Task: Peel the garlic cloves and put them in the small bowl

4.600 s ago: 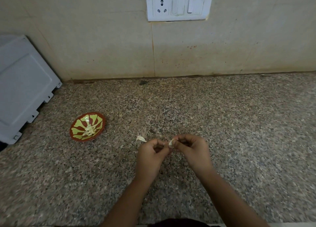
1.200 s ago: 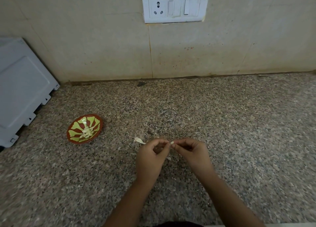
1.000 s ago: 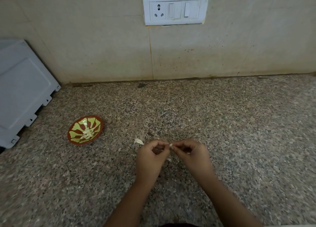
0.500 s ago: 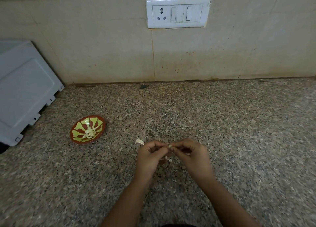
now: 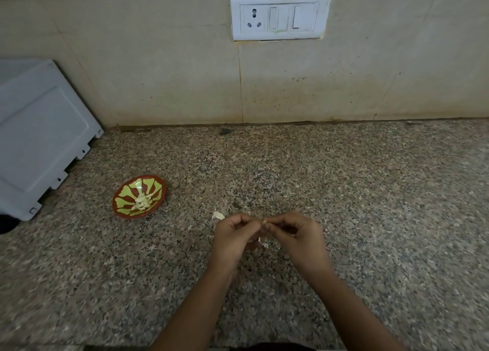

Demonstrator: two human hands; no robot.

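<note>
Nearest me, two bare forearms reach out over the speckled granite counter (image 5: 370, 218); the left hand (image 5: 232, 241) and right hand (image 5: 299, 241) are drawn together, fingertips meeting, both pinching one small garlic clove (image 5: 263, 221) between them; only a pale sliver of it shows, too small to say which way its length runs or how much skin is left on it. Just under the hands lies a scrap of papery peel (image 5: 264, 244); a second scrap (image 5: 217, 215) sits just beyond the left knuckles. I would judge the peeling of this clove to be in hand, not done.

Farther out and off to the left stands the small bowl (image 5: 154, 189), red with a yellow-green pattern, a little heap of peeled cloves (image 5: 143, 201) already in its middle; it lies well apart from the hands, and the left hand is plainly the nearer, so the drop would likely go leftward and slightly away. Beyond that a white appliance (image 5: 39, 139) leans at the left edge; on the tiled wall behind, a switch plate (image 5: 280, 16).
</note>
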